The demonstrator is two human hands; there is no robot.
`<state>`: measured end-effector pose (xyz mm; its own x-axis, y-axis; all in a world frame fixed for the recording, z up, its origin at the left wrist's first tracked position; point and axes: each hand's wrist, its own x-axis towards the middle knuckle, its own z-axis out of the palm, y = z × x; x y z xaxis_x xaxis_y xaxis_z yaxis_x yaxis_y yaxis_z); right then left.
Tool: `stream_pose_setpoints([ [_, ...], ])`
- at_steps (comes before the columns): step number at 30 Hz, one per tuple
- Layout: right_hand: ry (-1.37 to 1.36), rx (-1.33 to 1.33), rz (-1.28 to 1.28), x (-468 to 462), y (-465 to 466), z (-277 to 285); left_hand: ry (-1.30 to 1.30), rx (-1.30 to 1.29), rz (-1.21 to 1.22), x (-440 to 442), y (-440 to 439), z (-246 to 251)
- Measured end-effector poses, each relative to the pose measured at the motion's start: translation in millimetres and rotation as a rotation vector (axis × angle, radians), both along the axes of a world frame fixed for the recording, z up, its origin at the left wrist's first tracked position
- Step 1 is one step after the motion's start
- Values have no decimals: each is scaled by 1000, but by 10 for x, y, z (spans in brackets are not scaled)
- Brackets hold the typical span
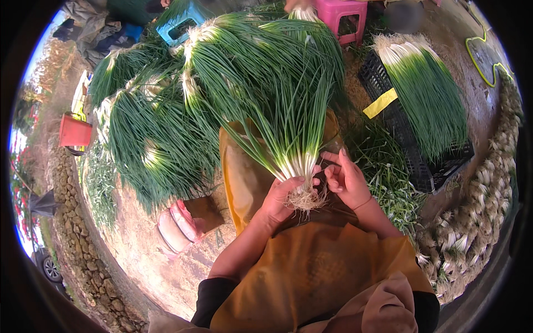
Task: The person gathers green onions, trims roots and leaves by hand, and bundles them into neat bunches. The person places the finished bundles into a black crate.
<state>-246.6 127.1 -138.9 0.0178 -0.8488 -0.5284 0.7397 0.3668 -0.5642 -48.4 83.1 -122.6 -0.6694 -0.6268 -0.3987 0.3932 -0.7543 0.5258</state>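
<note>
A bunch of green onions (297,160) is held by its white ends in my left hand (285,197), roots hanging towards me and green leaves fanned away. Just right of the roots is my right hand (347,179), its fingers bent and partly spread; whether a thin root or leaf lies between its fingertips cannot be told. Under both hands an orange-brown apron (308,270) covers the lap. Beyond the held bunch lies a large heap of green onions (250,54), with a further pile (154,137) to the left.
At right, a black plastic crate (410,154) carries aligned green onions (429,91) and a yellow strip (381,103). Many bundles (466,233) line the far right. A pink stool (343,16), a blue stool (181,23), a red bucket (75,131) and a pink-wrapped bundle (179,227) stand around.
</note>
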Motion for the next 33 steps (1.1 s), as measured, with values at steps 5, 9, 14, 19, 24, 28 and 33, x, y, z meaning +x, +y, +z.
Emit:
stream_pose_setpoints([
  [5, 176, 22, 26, -28, -226, 7, -259, -86, 80, -51, 177, -87],
  [9, 294, -83, -35, -86, -274, -204, -194, -26, 67, 4, 161, -92],
  [14, 856, 14, -488, -310, -281, -359, -264, 4, 156, -140, 162, -28],
  [19, 1133, -189, -351, -696, -66, -15, -336, -43, 122, -72, 153, -82],
  [24, 1661, -401, 200, 127, -139, 164, -412, -229, 163, -107, 187, -212],
  [28, 1730, -379, -401, -212, -215, 4, -470, -129, 338, -72, 172, -77],
  [33, 789, 31, -392, -826, 249, 57, -403, 1, 315, -42, 86, 162],
])
